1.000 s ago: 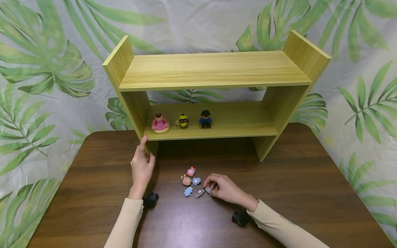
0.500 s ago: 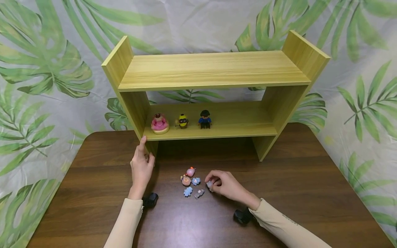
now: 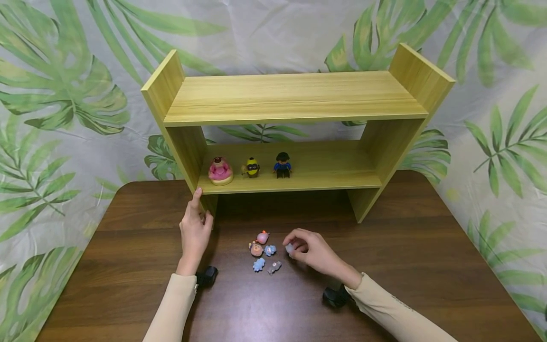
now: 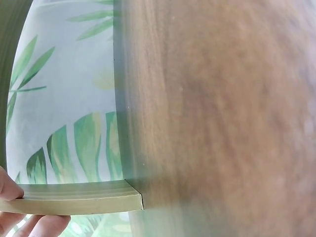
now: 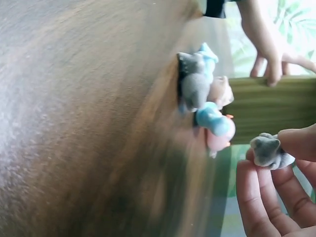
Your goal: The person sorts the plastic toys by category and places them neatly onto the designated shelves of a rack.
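Note:
My right hand (image 3: 314, 252) pinches a small grey animal figurine (image 5: 267, 151) between thumb and fingers, just above the table. To its left lie several small figurines: another grey one (image 3: 275, 267), two light-blue ones, a light-blue figurine (image 3: 259, 264) and a light-blue figurine with a pale face (image 3: 269, 250), a peach-brown one (image 3: 256, 249) and a pink one (image 3: 262, 237). My left hand (image 3: 195, 232) grips the left side panel (image 4: 84, 197) of the wooden shelf, thumb on one face and fingers on the other.
The two-tier shelf (image 3: 295, 118) stands at the back of the brown table (image 3: 406, 247). On its middle board are a pink bear figure (image 3: 220, 170), a yellow minion figure (image 3: 251, 167) and a blue-shirted toy person (image 3: 282, 165). A leaf-print cloth (image 3: 273, 38) hangs behind.
My right hand has lifted the grey figurine away from the group, moving slightly right and up. The left hand stays on the shelf panel.

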A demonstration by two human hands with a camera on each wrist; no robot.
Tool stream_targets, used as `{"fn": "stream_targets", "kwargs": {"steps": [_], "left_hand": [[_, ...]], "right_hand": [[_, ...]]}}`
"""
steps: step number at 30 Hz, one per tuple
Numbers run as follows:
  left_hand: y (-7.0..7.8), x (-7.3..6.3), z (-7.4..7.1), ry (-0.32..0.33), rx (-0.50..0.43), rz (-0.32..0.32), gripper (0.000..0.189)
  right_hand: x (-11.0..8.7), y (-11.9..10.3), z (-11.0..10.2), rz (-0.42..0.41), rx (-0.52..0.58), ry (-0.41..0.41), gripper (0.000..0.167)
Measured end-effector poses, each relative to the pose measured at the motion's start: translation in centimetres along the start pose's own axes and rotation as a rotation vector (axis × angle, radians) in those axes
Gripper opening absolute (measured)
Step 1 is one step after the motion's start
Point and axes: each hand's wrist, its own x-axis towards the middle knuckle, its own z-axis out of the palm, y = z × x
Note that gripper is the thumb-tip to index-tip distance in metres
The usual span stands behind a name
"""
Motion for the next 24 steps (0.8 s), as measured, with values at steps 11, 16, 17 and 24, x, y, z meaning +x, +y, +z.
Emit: {"fn": "stream_targets", "kwargs": {"steps": [11, 16, 17, 24], "left_hand": [[0.0, 0.0, 0.0, -0.001, 0.003, 0.003, 0.080], [-0.1, 0.0, 0.0, -0.002, 0.003, 0.003, 0.081], [0.0, 0.0, 0.0, -0.001, 0.004, 0.005, 0.082], [0.1, 0.0, -0.1, -0.004, 0.005, 0.003, 0.083]], "right_hand": [[0.1, -1.2, -1.2, -0.045, 0.062, 0.060, 0.020], [0.3, -1.6, -1.6, -0.038, 0.068, 0.092, 0.021], [0.3, -1.7, -1.7, -0.035, 0.065, 0.099, 0.022], [0.3, -5.2, -2.9, -0.038, 0.039, 0.129, 0.020]]}}
